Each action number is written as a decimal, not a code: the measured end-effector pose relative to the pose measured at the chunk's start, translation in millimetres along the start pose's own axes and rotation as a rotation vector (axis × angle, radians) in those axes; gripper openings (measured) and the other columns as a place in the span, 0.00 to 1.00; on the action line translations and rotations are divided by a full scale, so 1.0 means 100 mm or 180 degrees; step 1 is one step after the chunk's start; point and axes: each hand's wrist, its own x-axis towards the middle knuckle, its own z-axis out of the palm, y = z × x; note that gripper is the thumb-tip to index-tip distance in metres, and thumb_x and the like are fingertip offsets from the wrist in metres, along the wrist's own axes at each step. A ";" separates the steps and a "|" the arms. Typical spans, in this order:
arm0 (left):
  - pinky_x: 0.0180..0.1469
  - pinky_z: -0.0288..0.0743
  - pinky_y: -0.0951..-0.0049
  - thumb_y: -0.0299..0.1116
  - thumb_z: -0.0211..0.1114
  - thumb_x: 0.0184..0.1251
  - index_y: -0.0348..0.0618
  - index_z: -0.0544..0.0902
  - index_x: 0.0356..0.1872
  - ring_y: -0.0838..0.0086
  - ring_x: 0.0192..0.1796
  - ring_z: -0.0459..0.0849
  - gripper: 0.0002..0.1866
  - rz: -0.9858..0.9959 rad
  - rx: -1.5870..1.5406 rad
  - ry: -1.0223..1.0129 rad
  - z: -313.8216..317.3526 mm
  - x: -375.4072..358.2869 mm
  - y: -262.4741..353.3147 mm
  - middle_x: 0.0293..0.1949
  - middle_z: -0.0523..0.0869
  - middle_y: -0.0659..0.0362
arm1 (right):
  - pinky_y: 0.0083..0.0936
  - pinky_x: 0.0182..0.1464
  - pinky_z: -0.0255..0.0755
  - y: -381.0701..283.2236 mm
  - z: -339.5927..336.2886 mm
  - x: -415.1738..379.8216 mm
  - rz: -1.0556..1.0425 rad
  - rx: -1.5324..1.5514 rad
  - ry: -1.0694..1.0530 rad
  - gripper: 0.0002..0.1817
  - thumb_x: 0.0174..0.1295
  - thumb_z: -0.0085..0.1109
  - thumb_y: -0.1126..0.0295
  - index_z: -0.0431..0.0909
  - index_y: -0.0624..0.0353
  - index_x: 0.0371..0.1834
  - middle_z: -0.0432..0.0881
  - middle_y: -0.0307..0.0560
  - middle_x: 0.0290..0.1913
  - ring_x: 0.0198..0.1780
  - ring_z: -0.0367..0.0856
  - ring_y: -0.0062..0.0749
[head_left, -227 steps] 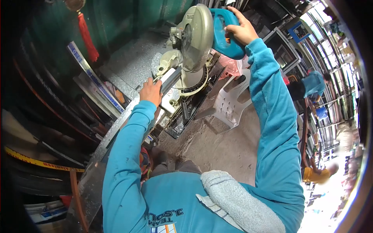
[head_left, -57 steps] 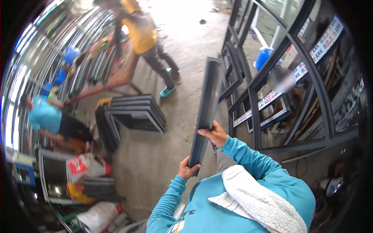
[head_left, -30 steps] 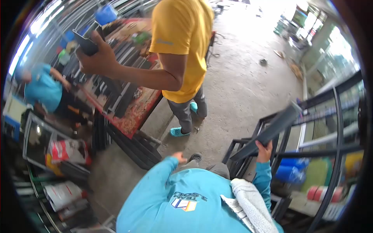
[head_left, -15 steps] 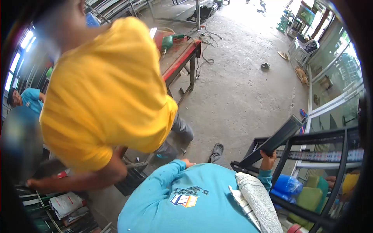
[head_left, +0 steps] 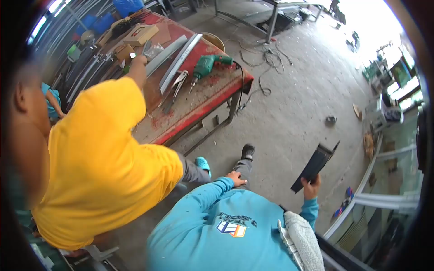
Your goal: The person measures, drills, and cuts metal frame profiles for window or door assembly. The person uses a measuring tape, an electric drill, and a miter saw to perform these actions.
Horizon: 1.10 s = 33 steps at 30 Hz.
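Note:
My right hand (head_left: 311, 185) is closed around the lower part of a dark channel-shaped profile (head_left: 314, 165), held up at a tilt over the floor on the right. My left hand (head_left: 236, 179) rests on my grey-trousered thigh with its fingers laid out and nothing in it. A light towel (head_left: 302, 239) hangs over the blue shirt (head_left: 203, 235) on the right side.
A person in a yellow shirt (head_left: 99, 158) stands close on the left, one hand on a red-edged workbench (head_left: 199, 106). The bench bears a green drill (head_left: 205, 67), pliers (head_left: 181, 80) and metal profiles (head_left: 181, 61). Cables (head_left: 271, 58) lie on the floor.
The view has swung left, showing more of the bench. The yellow-shirted person now reaches onto it. The dark profile is clear of the black frame, which has mostly left view. More of my left hand shows.

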 end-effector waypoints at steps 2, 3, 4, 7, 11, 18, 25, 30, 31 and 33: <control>0.66 0.63 0.58 0.65 0.62 0.52 0.45 0.74 0.59 0.51 0.64 0.70 0.40 0.0017 -0.0004 -0.0018 -0.31 0.54 0.27 0.63 0.69 0.44 | 0.25 0.51 0.71 0.18 0.06 0.33 -0.0027 -0.0070 0.0040 0.30 0.45 0.66 0.82 0.71 0.66 0.55 0.78 0.44 0.47 0.46 0.77 0.28; 0.66 0.64 0.59 0.63 0.63 0.52 0.44 0.75 0.59 0.52 0.63 0.71 0.39 -0.0027 0.0060 -0.0002 -0.58 0.67 0.48 0.62 0.71 0.44 | 0.24 0.50 0.71 0.31 0.04 0.50 0.0123 -0.0167 -0.0078 0.28 0.44 0.65 0.83 0.71 0.65 0.54 0.79 0.44 0.45 0.46 0.77 0.28; 0.63 0.67 0.61 0.62 0.65 0.51 0.42 0.77 0.55 0.52 0.60 0.74 0.37 0.0004 -0.0159 0.0068 -0.74 0.92 0.54 0.58 0.75 0.45 | 0.24 0.49 0.71 0.45 -0.01 0.65 0.0294 -0.0279 -0.0185 0.27 0.44 0.64 0.83 0.72 0.65 0.52 0.79 0.44 0.44 0.45 0.78 0.28; 0.57 0.72 0.63 0.57 0.69 0.51 0.38 0.78 0.49 0.56 0.53 0.79 0.33 -0.0020 -0.0523 0.0043 -1.25 1.62 0.78 0.50 0.82 0.47 | 0.26 0.47 0.72 0.95 -0.18 1.05 0.1200 -0.0254 -0.0236 0.25 0.41 0.62 0.84 0.73 0.63 0.48 0.80 0.43 0.43 0.43 0.79 0.30; 0.59 0.71 0.63 0.56 0.67 0.54 0.39 0.77 0.52 0.55 0.56 0.78 0.33 -0.0162 -0.0880 0.0269 -2.08 1.80 1.17 0.53 0.80 0.47 | 0.29 0.44 0.75 1.54 -0.47 1.44 0.1768 -0.0108 -0.0109 0.24 0.39 0.64 0.82 0.75 0.65 0.46 0.82 0.46 0.41 0.39 0.81 0.32; 0.60 0.70 0.62 0.55 0.67 0.54 0.38 0.76 0.55 0.54 0.58 0.77 0.34 -0.0625 -0.1557 0.0914 -2.57 1.82 0.90 0.54 0.79 0.45 | 0.30 0.42 0.76 1.74 -0.09 2.91 0.2478 -0.0625 -0.0717 0.24 0.39 0.65 0.82 0.75 0.65 0.45 0.82 0.47 0.40 0.38 0.81 0.33; 0.65 0.64 0.60 0.66 0.58 0.56 0.30 0.74 0.58 0.48 0.63 0.71 0.44 -0.1299 -0.1414 -0.0374 -1.97 2.16 0.64 0.60 0.74 0.39 | 0.31 0.40 0.77 2.04 0.26 4.73 0.2457 -0.1175 -0.1552 0.24 0.38 0.66 0.81 0.76 0.65 0.45 0.83 0.48 0.39 0.37 0.81 0.34; 0.53 0.71 0.63 0.70 0.54 0.57 0.37 0.79 0.51 0.57 0.52 0.79 0.41 -0.1147 -0.2066 -0.0021 -2.70 2.22 1.64 0.50 0.80 0.45 | 0.32 0.39 0.77 2.10 0.71 6.45 0.1975 -0.1615 -0.1906 0.24 0.38 0.66 0.80 0.76 0.65 0.44 0.83 0.48 0.38 0.36 0.81 0.35; 0.49 0.74 0.65 0.68 0.56 0.58 0.38 0.81 0.48 0.61 0.47 0.82 0.38 -0.1126 -0.2112 0.0122 -2.98 2.16 1.91 0.46 0.83 0.48 | 0.33 0.35 0.77 2.23 0.87 6.82 0.1664 -0.1513 -0.1866 0.22 0.38 0.67 0.78 0.78 0.65 0.42 0.83 0.50 0.34 0.32 0.81 0.38; 0.43 0.75 0.72 0.62 0.61 0.59 0.39 0.81 0.43 0.70 0.42 0.82 0.31 -0.1302 -0.2726 0.0008 -3.56 2.14 2.27 0.40 0.83 0.55 | 0.31 0.34 0.76 2.13 1.24 7.55 0.1192 -0.1601 -0.2085 0.24 0.39 0.69 0.75 0.78 0.65 0.44 0.84 0.48 0.34 0.31 0.81 0.35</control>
